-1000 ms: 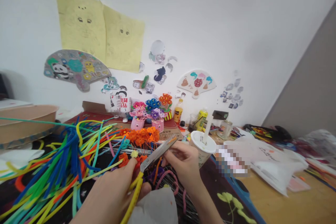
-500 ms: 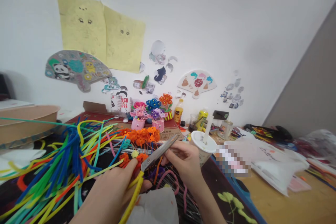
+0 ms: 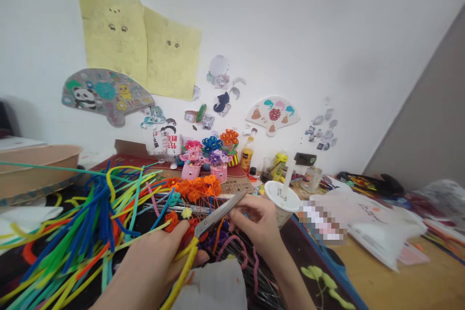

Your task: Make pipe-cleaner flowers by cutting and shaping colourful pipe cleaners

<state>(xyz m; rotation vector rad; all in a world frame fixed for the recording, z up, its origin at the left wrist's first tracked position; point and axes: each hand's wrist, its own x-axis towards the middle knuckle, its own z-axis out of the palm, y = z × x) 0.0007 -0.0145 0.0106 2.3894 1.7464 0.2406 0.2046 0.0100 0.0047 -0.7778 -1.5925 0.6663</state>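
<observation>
1. Scissors (image 3: 204, 225) are grasped in the left hand (image 3: 160, 256) by the yellow handles (image 3: 184, 267); the blades (image 3: 222, 212) are pointed up toward the right hand (image 3: 257, 223).
2. The right hand's fingers are seen bent at the blade tip; whether anything is gripped cannot be told.
3. Orange flowers (image 3: 199, 188) are laid just beyond the blades.
4. Pipe cleaners (image 3: 83, 232) are heaped beside the left hand.
5. A lidded cup (image 3: 278, 195) is stood just beyond the right hand.

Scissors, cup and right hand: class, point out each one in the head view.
Scissors (image 3: 207, 223): head view, on the blades near the pivot.
Cup (image 3: 278, 201): head view, on the lid.
Right hand (image 3: 259, 219): head view, on its back.
</observation>
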